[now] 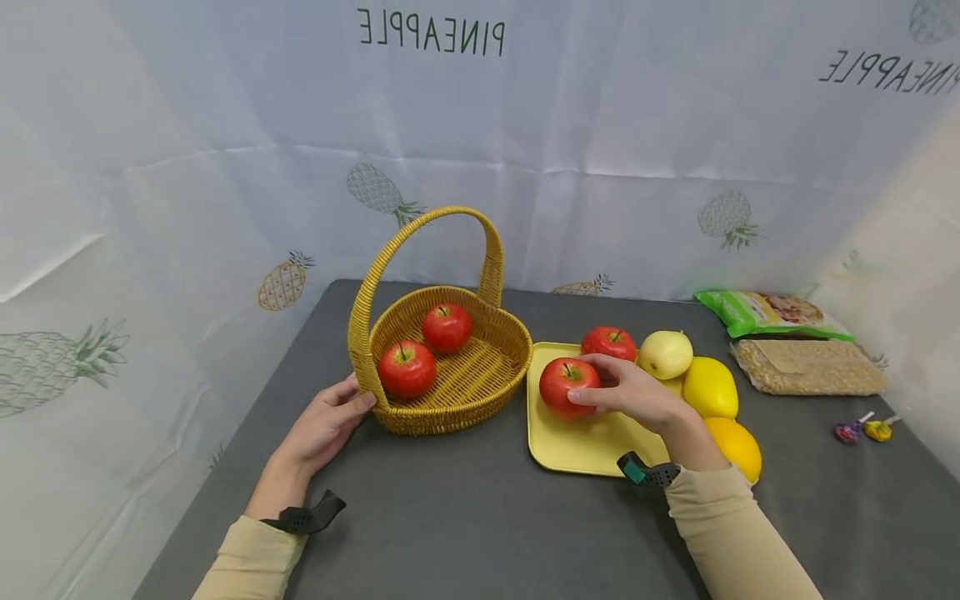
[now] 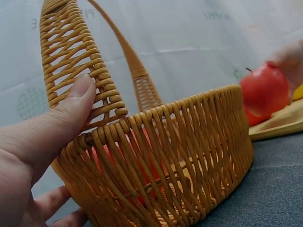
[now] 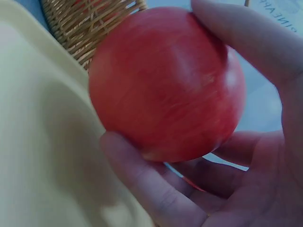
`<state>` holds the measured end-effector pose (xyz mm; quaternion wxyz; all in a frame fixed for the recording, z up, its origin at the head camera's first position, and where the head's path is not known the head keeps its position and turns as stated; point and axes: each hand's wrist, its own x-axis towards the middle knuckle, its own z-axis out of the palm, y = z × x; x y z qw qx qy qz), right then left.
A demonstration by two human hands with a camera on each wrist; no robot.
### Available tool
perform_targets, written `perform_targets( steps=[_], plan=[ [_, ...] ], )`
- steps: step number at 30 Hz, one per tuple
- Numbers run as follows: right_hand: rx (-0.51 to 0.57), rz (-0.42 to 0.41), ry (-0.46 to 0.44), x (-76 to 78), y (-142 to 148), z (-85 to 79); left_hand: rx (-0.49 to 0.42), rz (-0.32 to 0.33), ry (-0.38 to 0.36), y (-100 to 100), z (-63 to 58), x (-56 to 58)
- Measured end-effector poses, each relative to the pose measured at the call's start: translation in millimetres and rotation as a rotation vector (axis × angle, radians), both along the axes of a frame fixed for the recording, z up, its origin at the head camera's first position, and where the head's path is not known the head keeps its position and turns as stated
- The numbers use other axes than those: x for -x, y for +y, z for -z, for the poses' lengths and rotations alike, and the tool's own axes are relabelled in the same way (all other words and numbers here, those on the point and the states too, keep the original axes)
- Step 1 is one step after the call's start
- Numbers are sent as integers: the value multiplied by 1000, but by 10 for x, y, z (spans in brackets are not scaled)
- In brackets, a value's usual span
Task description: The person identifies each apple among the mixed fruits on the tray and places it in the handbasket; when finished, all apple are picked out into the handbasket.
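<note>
A red apple (image 1: pixel 569 388) is in my right hand (image 1: pixel 636 395), gripped between thumb and fingers over the yellow tray (image 1: pixel 551 451). From the right wrist view, the apple (image 3: pixel 165 85) hangs above the tray's surface, thumb on one side and fingertips on the other. My left hand (image 1: pixel 327 426) holds the left side of a wicker basket (image 1: pixel 442 421), its thumb laid on the foot of the handle (image 2: pixel 71 61) in the left wrist view. Two red apples lie inside the basket, one nearer (image 1: pixel 407 371) and one farther back (image 1: pixel 447 327).
On the tray sit another red apple (image 1: pixel 608 341), a pale yellow-green fruit (image 1: pixel 665 354) and two yellow fruits (image 1: pixel 711 389), one low at the right edge. Farther right lie a green packet (image 1: pixel 776 313), a clear bag of grains (image 1: pixel 810 367) and two lollipops (image 1: pixel 848 431).
</note>
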<state>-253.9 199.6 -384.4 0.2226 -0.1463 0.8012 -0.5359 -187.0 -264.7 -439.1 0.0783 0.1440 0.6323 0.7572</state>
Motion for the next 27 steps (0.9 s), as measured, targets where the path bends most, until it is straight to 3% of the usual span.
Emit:
perform_targets(
  steps=[7, 15, 27],
  plan=[
    [129, 31, -37, -54, -71, -85, -4, -1, -1, 1, 9, -24],
    [225, 56, -50, -14, -208, -259, 3, 7, 2, -2, 4, 2],
    [196, 33, -30, 44, -389, -426, 1, 19, 5, -6, 11, 12]
  ],
)
